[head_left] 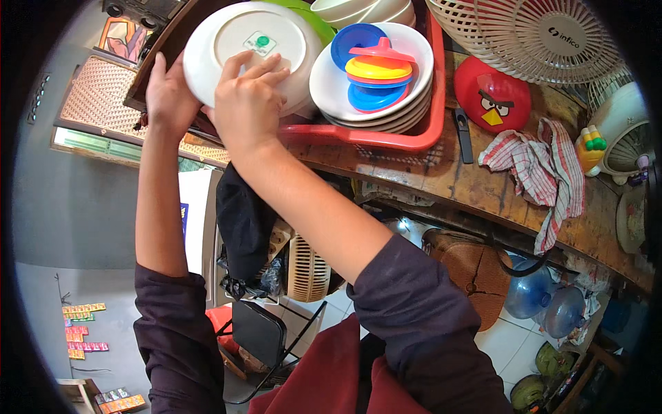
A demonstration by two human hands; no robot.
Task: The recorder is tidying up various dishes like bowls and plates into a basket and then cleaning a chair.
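Observation:
A white plate (207, 57) is turned with its underside toward me, showing a green printed mark. My left hand (173, 101) is at its left rim, thumb raised and fingers hidden behind the plate. Across the underside lie the bent fingers of my right hand (245, 103), its palm over the lower rim. Just right of it, a stack of white bowls (326, 95) stands in a red plastic basket (362, 137). Small colourful plastic lids, among them a yellow lid (380, 68) and a blue lid (357, 44), rest in the top bowl.
On the wooden table (439, 178) lie a red Angry Birds piece (491, 93), a dark flat tool (463, 137) and a striped cloth (538, 160). A cream fan (527, 39) stands at the back right. Below are a black folding chair (258, 331) and blue water jugs (530, 292).

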